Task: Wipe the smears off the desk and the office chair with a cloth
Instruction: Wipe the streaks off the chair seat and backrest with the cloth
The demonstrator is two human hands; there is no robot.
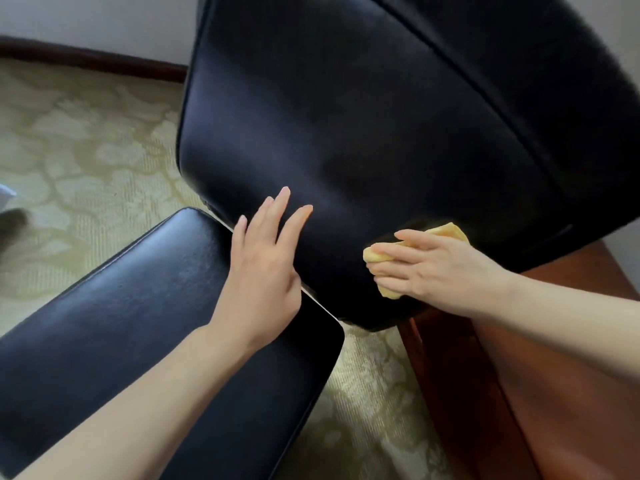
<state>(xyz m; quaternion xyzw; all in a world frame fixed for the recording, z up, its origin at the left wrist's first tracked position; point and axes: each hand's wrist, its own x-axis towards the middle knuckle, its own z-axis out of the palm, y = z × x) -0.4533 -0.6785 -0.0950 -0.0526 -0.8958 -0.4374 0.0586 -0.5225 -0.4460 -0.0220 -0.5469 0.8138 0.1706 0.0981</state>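
A black leather office chair fills the view, its large cushion (346, 133) tilted up and a second black padded part (138, 323) lower left. My left hand (266, 268) rests flat on the cushion's lower edge with straight fingers. My right hand (426, 268) presses a crumpled yellow cloth (446, 232) against the cushion's lower right, fingers spread straight over it. The cloth shows above and below the fingers. No smears are plainly visible on the dark leather.
A reddish-brown wooden desk (571, 393) stands at the lower right, close under the chair. Patterned beige carpet (86, 150) covers the floor on the left, with a dark skirting board (86, 58) along the wall.
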